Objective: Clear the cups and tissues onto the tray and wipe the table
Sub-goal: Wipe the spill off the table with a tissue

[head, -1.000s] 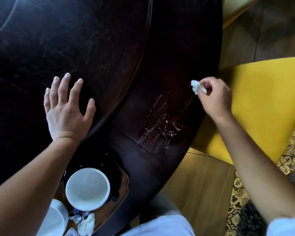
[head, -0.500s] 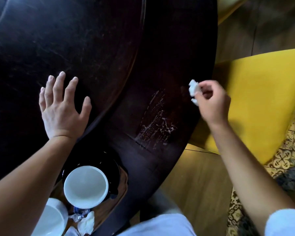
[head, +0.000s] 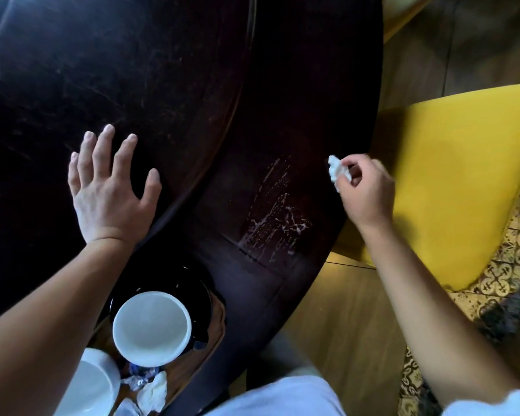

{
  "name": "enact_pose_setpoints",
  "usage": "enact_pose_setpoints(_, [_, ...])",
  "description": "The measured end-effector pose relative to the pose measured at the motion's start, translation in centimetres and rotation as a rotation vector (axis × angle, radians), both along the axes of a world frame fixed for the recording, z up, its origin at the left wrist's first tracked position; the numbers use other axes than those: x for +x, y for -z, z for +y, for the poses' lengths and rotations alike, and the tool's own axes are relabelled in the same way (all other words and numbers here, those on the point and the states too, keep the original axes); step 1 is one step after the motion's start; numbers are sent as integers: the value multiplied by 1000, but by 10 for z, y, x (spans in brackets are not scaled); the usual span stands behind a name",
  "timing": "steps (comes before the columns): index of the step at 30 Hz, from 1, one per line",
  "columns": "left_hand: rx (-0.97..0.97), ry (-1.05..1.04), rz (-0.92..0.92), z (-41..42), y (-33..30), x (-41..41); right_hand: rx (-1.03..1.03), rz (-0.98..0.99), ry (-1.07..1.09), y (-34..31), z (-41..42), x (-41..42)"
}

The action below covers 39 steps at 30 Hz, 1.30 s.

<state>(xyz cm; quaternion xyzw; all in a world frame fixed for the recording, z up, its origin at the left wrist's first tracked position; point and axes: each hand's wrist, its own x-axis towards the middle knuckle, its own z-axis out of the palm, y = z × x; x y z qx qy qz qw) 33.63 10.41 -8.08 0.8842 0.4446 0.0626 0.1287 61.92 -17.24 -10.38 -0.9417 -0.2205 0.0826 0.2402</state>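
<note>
From the head view, I see little change over the last second: my right hand (head: 365, 190), at middle right of the frame, has stayed just off the desk (head: 162, 85) edge, only re-pinching the small white tissue wad (head: 336, 171) in its fingertips, and my left hand (head: 111, 190) remains spread wide and flat at centre left, holding nothing. I read that as a pause in wiping rather than progress, because the milky smear (head: 275, 217) in the middle of the frame looks the same, streaked and beaded on the dark wood. The clearing part seems done: at lower left the brown wooden tray (head: 216, 313) carries a white cup (head: 152, 327) on a glossy black saucer (head: 198, 292), a second white cup (head: 87, 385) partly under my forearm, and crumpled tissues (head: 153, 391) beside a scrap of shiny blue wrapper (head: 141, 374). The desk is round, dark, polished and finely scratched, with a curved raised inner disc. The cups look smooth and glazed, the tissue soft and wrinkled. A matte yellow seat (head: 448, 175) sits at right over wood flooring and a patterned rug (head: 517, 250).
</note>
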Motion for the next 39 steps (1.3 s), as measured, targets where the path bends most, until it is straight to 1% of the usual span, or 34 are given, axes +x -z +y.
enact_pose_setpoints(3, [2, 1, -3, 0, 1, -1, 2, 32, -12, -3, -3, -39])
enact_pose_setpoints(6, [0, 0, -7, 0, 1, -1, 21, 105, -37, -7, -5, -72])
enact_pose_setpoints(10, [1, 2, -10, 0, 2, -2, 38, 148, -76, -9, -5, -98])
enact_pose_setpoints(12, [-1, 3, -8, 0, 2, -2, 80, 153, -80, -11, -5, -100])
enact_pose_setpoints(14, [-4, 4, -11, 0, 2, -2, 142, 115, -23, -11, -4, -85])
enact_pose_setpoints(16, [-1, 2, -13, 0, 2, -2, 181, 53, 84, -8, -3, -53])
enact_pose_setpoints(19, [2, 4, -13, 1, 1, -2, 175, -12, 210, -7, 4, 1])
enact_pose_setpoints(21, [2, 7, -9, 1, 1, -2, 135, 12, 242, -7, 9, 23])
enact_pose_setpoints(24, [-3, 5, -4, 1, 1, -2, 82, 100, 239, 1, 9, 27])
enact_pose_setpoints(28, [3, 4, -20, 0, 1, -1, 77, 120, 256, 4, 0, 1])
enact_pose_setpoints(31, [-2, 7, -22, 0, 0, -1, 41, 87, 187, -1, -2, -36])
enact_pose_setpoints(37, [-7, 5, -15, 0, -1, -1, 17, 148, 119, -10, 1, -99])
enact_pose_setpoints(39, [-5, 6, -14, -1, -1, -2, 31, 189, 56, -12, 3, -113])
